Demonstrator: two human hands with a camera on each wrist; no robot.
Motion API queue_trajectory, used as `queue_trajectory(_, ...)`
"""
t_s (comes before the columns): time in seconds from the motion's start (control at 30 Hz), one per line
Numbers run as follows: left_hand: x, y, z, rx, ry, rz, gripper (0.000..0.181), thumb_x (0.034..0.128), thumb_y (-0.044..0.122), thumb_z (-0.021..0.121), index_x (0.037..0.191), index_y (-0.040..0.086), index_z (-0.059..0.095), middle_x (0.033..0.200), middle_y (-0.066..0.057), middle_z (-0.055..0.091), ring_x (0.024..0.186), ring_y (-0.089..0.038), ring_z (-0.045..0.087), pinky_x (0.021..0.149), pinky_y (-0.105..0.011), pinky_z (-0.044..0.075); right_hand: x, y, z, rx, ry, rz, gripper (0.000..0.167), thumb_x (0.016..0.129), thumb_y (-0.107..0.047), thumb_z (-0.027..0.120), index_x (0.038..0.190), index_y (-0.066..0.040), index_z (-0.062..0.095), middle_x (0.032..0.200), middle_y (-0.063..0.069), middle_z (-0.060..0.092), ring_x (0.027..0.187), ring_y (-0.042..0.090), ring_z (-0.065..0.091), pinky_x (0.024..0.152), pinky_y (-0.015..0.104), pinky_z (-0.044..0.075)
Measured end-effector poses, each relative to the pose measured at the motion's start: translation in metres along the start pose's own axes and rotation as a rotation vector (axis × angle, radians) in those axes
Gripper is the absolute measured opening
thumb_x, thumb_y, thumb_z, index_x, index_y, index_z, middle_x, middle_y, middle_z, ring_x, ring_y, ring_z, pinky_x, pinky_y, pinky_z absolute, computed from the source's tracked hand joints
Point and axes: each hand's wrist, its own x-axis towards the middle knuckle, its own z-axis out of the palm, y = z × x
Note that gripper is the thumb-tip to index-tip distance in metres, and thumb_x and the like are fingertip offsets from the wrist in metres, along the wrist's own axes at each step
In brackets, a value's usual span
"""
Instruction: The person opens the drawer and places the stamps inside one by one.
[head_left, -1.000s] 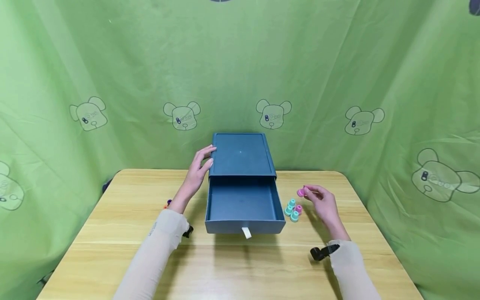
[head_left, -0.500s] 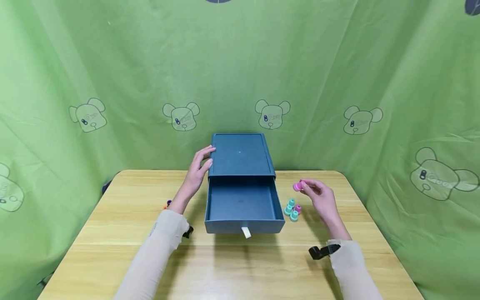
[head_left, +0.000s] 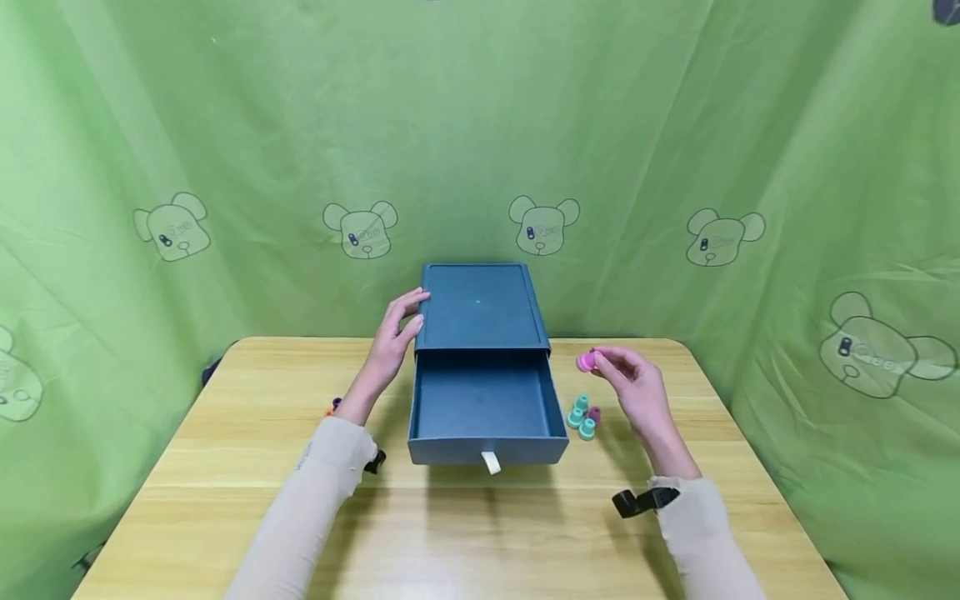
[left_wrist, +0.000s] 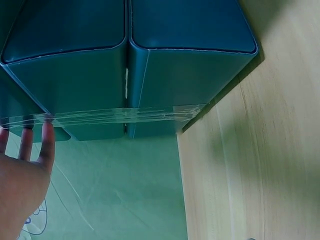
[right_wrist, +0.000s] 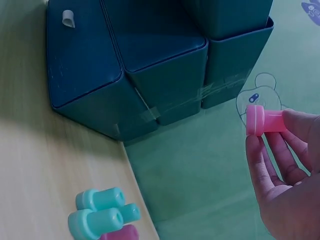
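Observation:
My right hand (head_left: 637, 390) pinches a small pink toy stamp (right_wrist: 256, 121) between thumb and fingers, above the table and right of the drawer cabinet (head_left: 480, 304). The stamp has a wide round base and a narrower stem. My left hand (head_left: 387, 342) rests its fingertips against the cabinet's upper left side, over clear tape in the left wrist view. The cabinet is a dark blue stack of drawer units. Its top drawer (head_left: 487, 451) is pulled out, and no items show inside. Below the right hand stand several teal stamps (head_left: 587, 429) and another pink one (head_left: 595, 414).
Small orange and purple pieces (head_left: 332, 409) lie partly hidden behind the left wrist. A white pull tab (head_left: 491, 462) sticks out from the drawer front. The wooden table (head_left: 480, 533) meets a green curtain (head_left: 480, 125) at the back and sides.
My right hand has lifted the pink stamp and carried it slightly left, towards the cabinet. The left hand keeps its place on the cabinet's side.

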Motion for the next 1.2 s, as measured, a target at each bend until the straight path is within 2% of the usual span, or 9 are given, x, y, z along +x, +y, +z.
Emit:
queue_trajectory(0.23, 0.0, 0.0, 0.0, -0.008, 0.0, -0.008, 0.046, 0.1066, 0.012, 0.046, 0.15, -0.004, 0.046, 0.163, -0.023, 0.034, 0.142, -0.047, 0.039, 0.115, -0.066, 0.034, -0.001, -0.015, 0.004, 0.028, -0.003, -0.06, 0.044, 0.101, -0.031, 0.068, 0.131, 0.002, 0.065, 0.107, -0.011, 0.071, 0.096, 0.004, 0.07, 0.092, 0.015, 0.055)
queue_trajectory(0.57, 0.0, 0.0, 0.001, -0.01, 0.009, 0.003, 0.046, 0.1067, 0.013, 0.047, 0.149, -0.005, 0.047, 0.162, -0.025, 0.034, 0.141, -0.049, 0.039, 0.114, -0.07, 0.033, -0.008, -0.051, 0.015, 0.052, -0.011, -0.136, 0.039, 0.1, -0.027, 0.069, 0.127, 0.001, 0.068, 0.109, -0.01, 0.073, 0.096, 0.005, 0.071, 0.092, 0.015, 0.055)
queue_trajectory(0.83, 0.0, 0.001, 0.001, -0.009, 0.01, 0.007, 0.045, 0.1061, 0.01, 0.047, 0.149, -0.006, 0.047, 0.162, -0.026, 0.034, 0.14, -0.049, 0.04, 0.113, -0.067, 0.037, -0.011, -0.076, 0.03, 0.098, -0.067, -0.188, 0.035, 0.1, -0.021, 0.07, 0.125, 0.003, 0.069, 0.108, -0.01, 0.074, 0.098, 0.006, 0.07, 0.091, 0.017, 0.056)
queue_trajectory(1.1, 0.001, 0.0, 0.001, -0.015, 0.009, 0.003, 0.045, 0.1064, 0.01, 0.047, 0.148, -0.006, 0.046, 0.162, -0.026, 0.034, 0.14, -0.048, 0.04, 0.112, -0.066, 0.038, -0.009, -0.088, 0.051, 0.158, -0.141, -0.226, 0.032, 0.1, -0.018, 0.07, 0.123, 0.004, 0.069, 0.107, -0.004, 0.077, 0.098, 0.009, 0.072, 0.096, 0.021, 0.056)
queue_trajectory(1.2, 0.005, -0.016, 0.001, -0.007, 0.009, 0.001, 0.045, 0.107, 0.015, 0.048, 0.15, 0.001, 0.048, 0.163, -0.02, 0.035, 0.14, -0.044, 0.041, 0.113, -0.064, 0.039, -0.009, -0.092, 0.058, 0.161, -0.167, -0.237, 0.031, 0.1, -0.017, 0.07, 0.123, 0.003, 0.069, 0.109, -0.003, 0.077, 0.101, 0.01, 0.071, 0.094, 0.022, 0.057)
